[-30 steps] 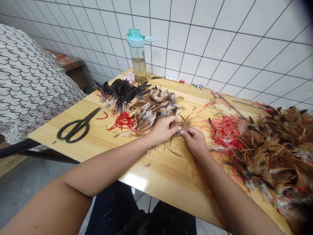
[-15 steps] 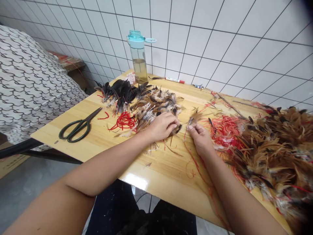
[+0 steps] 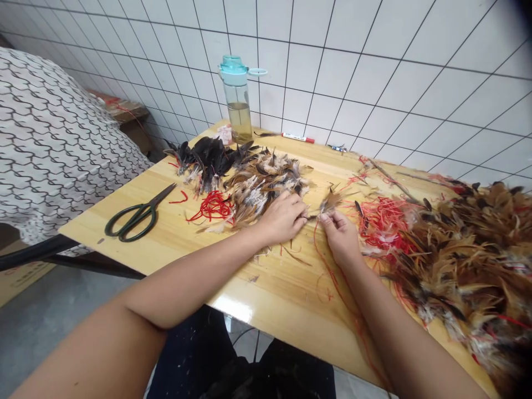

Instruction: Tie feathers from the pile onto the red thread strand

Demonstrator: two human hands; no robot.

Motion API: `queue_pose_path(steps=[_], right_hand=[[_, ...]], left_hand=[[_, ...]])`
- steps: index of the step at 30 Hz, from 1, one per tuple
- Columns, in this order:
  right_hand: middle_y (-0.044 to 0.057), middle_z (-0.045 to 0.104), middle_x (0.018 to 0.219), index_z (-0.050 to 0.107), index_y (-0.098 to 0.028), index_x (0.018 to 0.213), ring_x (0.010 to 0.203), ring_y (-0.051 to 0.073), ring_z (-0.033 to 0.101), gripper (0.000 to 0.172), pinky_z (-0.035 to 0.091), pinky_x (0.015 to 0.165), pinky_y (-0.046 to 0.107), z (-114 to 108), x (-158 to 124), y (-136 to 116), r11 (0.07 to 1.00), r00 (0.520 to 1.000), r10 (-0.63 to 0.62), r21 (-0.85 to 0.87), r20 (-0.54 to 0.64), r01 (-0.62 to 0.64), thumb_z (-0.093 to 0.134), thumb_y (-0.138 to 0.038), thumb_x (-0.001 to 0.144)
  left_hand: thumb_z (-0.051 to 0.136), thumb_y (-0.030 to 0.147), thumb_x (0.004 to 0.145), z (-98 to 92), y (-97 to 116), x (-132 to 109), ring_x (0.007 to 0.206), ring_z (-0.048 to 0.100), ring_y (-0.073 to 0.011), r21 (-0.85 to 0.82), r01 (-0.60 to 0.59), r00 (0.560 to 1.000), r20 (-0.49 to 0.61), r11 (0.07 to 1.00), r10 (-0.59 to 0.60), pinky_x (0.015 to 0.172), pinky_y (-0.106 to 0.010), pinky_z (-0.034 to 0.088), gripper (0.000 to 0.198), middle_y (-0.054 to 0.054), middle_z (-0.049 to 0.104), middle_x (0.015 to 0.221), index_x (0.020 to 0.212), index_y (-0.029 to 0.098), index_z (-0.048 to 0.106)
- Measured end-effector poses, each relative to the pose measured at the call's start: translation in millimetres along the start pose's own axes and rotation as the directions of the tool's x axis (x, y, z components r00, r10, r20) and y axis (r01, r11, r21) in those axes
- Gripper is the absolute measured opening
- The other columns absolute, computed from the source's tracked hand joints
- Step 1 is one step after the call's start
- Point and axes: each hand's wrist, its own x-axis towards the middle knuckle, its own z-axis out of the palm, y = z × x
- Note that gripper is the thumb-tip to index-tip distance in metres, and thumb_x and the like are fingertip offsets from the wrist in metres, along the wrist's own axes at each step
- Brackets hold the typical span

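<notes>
While my right fingers (image 3: 328, 226) pinch a brown feather tuft (image 3: 331, 200), I can't tell if my left fingers (image 3: 296, 209) grip; white wall tiles (image 3: 343, 72) border the yellow wooden desk (image 3: 286, 305) at twelve o'clock.

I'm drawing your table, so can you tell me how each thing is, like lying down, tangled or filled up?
Left hand: curled, grip unclear
Right hand: pinching the feather tuft
Feather tuft: fanned out
Red string: slack
Scissors: lying flat, blades together
Water bottle: upright, partly filled
White marker: lying down
Red yarn clump: tangled
Brown feather pile: loosely heaped
</notes>
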Motion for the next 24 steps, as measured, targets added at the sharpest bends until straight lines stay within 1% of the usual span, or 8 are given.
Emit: queue_pose_path(steps=[2,5,7,9,12,18,24], right_hand=[[-0.003,0.05,0.06,0.052,-0.02,0.066,0.056,0.012,0.042,0.024,0.036,0.056,0.026,-0.1,-0.1,0.4,1.0,1.0,-0.004,-0.028,-0.007,0.003,0.059,-0.042,0.074],[-0.003,0.048,0.057,0.051,-0.021,0.064,0.055,0.012,0.04,0.023,0.035,0.054,0.026,-0.1,0.0,1.2,0.993,0.999,-0.045,-0.105,0.008,0.046,0.056,-0.041,0.075],[-0.002,0.047,0.057,0.051,-0.022,0.064,0.056,0.013,0.041,0.023,0.035,0.055,0.026,0.0,0.1,1.7,0.981,0.996,-0.093,-0.171,0.015,0.094,0.055,-0.04,0.075],[-0.002,0.048,0.057,0.051,-0.022,0.063,0.056,0.013,0.041,0.022,0.035,0.055,0.026,-0.1,0.2,2.3,0.962,0.991,-0.136,-0.237,0.011,0.134,0.054,-0.039,0.076],[-0.002,0.047,0.057,0.051,-0.022,0.062,0.055,0.013,0.04,0.021,0.035,0.056,0.026,-0.7,0.5,2.9,0.935,0.984,-0.176,-0.309,0.012,0.172,0.052,-0.037,0.077],[0.0,0.048,0.058,0.05,-0.021,0.059,0.058,0.015,0.044,0.021,0.036,0.059,0.028,-1.1,0.8,2.6,0.898,0.971,-0.226,-0.371,0.078,0.239,0.053,-0.032,0.077],[0.001,0.054,0.06,0.057,-0.021,0.06,0.06,0.016,0.048,0.02,0.038,0.061,0.029,-1.9,3.8,7.0,0.913,0.974,-0.176,-0.347,0.141,0.216,0.057,-0.033,0.076]], left_hand=[[0.053,0.018,0.084,-6.9,-3.4,-1.3,0.086,0.051,-0.0183,-0.1,-0.002,1.0,0.012,0.995,0.003,0.082,-0.032,0.041,0.006,-0.006,0.061,0.088,0.082,0.016,0.059],[0.051,0.015,0.083,-14.8,-6.6,-3.9,0.074,0.052,-0.014,-0.227,-0.005,0.995,0.095,0.974,0.027,0.072,-0.027,0.04,0.006,-0.002,0.06,0.079,0.082,0.017,0.057],[0.049,0.016,0.085,-16.4,-7.1,-4.9,0.071,0.053,-0.013,-0.261,-0.013,0.988,0.143,0.965,0.052,0.07,-0.025,0.04,0.008,-0.001,0.061,0.078,0.085,0.017,0.058],[0.049,0.017,0.086,-16.3,-7.1,-5.3,0.076,0.056,-0.0139,-0.259,-0.042,0.985,0.152,0.965,0.084,0.073,-0.025,0.041,0.011,-0.002,0.063,0.082,0.088,0.017,0.059],[0.047,0.016,0.088,-16.7,-7.1,-5.2,0.083,0.058,-0.0156,-0.229,-0.072,0.987,0.123,0.971,0.102,0.078,-0.027,0.042,0.013,-0.004,0.065,0.087,0.089,0.017,0.06],[0.046,0.018,0.089,-19.4,-8.9,-5.2,0.083,0.057,-0.0158,-0.18,-0.072,0.995,0.051,0.981,0.082,0.078,-0.027,0.043,0.013,-0.005,0.064,0.089,0.09,0.016,0.059],[0.043,0.019,0.092,-16.8,-9.7,-5.7,0.084,0.056,-0.0168,-0.046,-0.083,0.995,-0.053,0.995,0.08,0.077,-0.028,0.043,0.015,-0.007,0.062,0.088,0.089,0.015,0.057]])
